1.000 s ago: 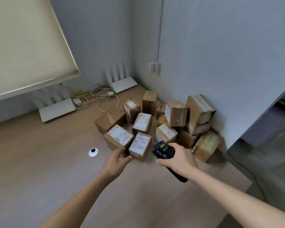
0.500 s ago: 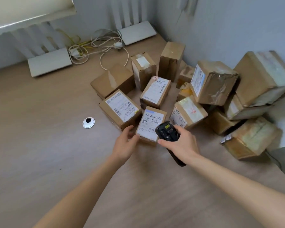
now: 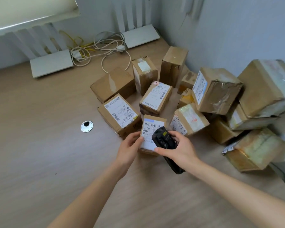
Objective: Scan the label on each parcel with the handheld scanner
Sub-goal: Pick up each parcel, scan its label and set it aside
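Several brown cardboard parcels lie clustered on the wooden desk (image 3: 39,162) in the corner. The nearest small parcel (image 3: 153,124) has a white barcode label facing up. My left hand (image 3: 128,148) grips its left edge, fingers on the label. My right hand (image 3: 178,150) holds the black handheld scanner (image 3: 163,139) just over the right part of that label, its head pointing away from me. To the left lies a labelled parcel (image 3: 118,114), behind a labelled parcel (image 3: 156,96), and to the right a taped parcel (image 3: 187,120).
A round cable grommet (image 3: 86,126) sits in the desk left of the parcels. Two white routers (image 3: 51,63) (image 3: 141,36) and a tangle of cables (image 3: 97,46) lie by the back wall. Larger boxes (image 3: 268,86) stack against the right wall.
My view has moved closer and tilted down onto the parcels. My left hand reached the nearest small parcel and took hold of it. The scanner has come over its label.
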